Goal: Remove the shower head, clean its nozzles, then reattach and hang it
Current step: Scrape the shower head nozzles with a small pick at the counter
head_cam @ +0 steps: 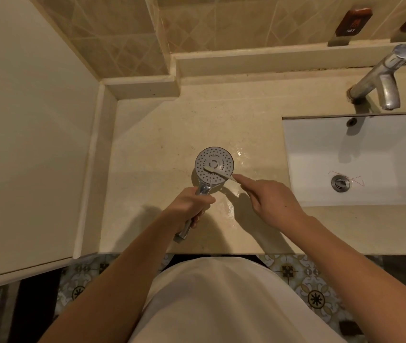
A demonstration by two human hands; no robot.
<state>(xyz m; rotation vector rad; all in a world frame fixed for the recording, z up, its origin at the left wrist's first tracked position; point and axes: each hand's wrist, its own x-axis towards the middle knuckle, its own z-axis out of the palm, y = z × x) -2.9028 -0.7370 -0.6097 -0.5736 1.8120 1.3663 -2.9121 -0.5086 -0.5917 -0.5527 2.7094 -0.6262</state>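
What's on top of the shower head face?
A white toothbrush, held by the right hand, lies bristles-down across the shower head face. Left hand grips the handle. Nozzles under the brush are covered.

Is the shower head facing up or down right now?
Facing up. The shower head's nozzle holes show, with the brush lying across them; the left hand grips its handle.

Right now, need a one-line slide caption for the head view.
Left hand holds detached shower head face-up over the countertop while right hand scrubs its nozzles with a toothbrush.
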